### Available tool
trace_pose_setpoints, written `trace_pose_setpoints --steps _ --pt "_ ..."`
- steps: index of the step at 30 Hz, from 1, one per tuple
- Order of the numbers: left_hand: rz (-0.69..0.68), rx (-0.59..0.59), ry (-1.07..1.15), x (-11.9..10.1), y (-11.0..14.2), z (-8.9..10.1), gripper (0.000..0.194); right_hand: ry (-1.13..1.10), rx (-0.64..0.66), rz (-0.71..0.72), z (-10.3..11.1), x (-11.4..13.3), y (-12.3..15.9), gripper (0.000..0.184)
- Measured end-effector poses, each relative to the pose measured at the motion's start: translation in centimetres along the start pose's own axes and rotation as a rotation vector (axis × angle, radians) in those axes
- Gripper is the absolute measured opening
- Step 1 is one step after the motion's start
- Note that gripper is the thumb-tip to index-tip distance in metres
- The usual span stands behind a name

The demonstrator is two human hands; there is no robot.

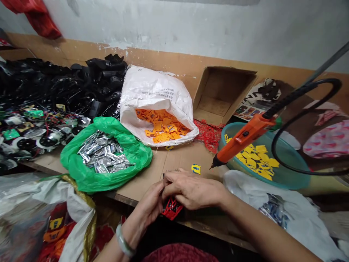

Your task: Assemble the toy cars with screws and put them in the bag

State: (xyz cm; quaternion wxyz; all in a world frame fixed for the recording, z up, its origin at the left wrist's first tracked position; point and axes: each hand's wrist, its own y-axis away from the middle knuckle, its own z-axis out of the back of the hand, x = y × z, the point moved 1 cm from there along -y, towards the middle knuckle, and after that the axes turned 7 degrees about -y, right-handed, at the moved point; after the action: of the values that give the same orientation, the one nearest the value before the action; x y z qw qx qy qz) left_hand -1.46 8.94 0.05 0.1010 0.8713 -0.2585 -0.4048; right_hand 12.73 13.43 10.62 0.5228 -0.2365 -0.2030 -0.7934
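A red and black plastic part (172,209) with a lattice of red bars sits at the table's front edge, partly covered by my hands. My left hand (151,203) is closed around its left side. Over the top of the part, my right hand (195,189) bends with its fingers pressed together; its fingertips are hidden, so what they pinch does not show. Just beyond my right hand lies a small yellow car-shaped piece (196,169). An orange electric screwdriver (241,138) hangs to the right, its bit pointing down and left.
A green bag (69,163) holds shiny metal pieces. Behind it, a white sack (160,85) spills orange pieces. Yellow pieces fill a teal basin (294,176) on the right. Black parts (89,83) are heaped at left. An open cardboard box (223,94) leans against the wall.
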Motion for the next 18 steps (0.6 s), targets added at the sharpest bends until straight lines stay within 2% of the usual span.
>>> trace_pose_setpoints --steps 2,4,6,8,10,12,15,18 --pt "-0.013 -0.044 0.050 0.1 0.1 -0.1 0.029 0.023 -0.216 0.049 -1.1 -0.2 -0.3 0.033" --pt "-0.020 -0.104 0.108 0.1 0.1 -0.3 0.032 0.012 -0.520 0.063 -2.6 -0.7 -0.3 0.029" --pt "-0.044 -0.151 0.151 0.1 0.2 -0.6 0.037 0.007 -0.837 -0.017 -4.4 -1.3 -0.2 0.031" --pt "-0.106 -0.173 0.163 0.0 0.2 -0.9 0.041 -0.032 -1.067 -0.166 -6.3 -1.7 0.0 0.041" --pt "-0.185 -0.176 0.144 0.0 0.1 -1.3 0.043 -0.166 -1.158 -0.306 -8.0 -1.9 -0.1 0.044" --pt "-0.232 -0.180 0.114 0.2 0.0 -1.6 0.044 -0.339 -1.160 -0.377 -9.4 -2.1 -0.2 0.040" --pt "-0.235 -0.201 0.094 0.6 -0.1 -1.7 0.046 -0.474 -1.162 -0.404 -10.4 -2.3 -0.2 0.037" --pt "-0.215 -0.214 0.106 0.9 -0.2 -1.6 0.046 -0.442 -1.197 -0.377 -10.1 -2.5 0.3 0.035"
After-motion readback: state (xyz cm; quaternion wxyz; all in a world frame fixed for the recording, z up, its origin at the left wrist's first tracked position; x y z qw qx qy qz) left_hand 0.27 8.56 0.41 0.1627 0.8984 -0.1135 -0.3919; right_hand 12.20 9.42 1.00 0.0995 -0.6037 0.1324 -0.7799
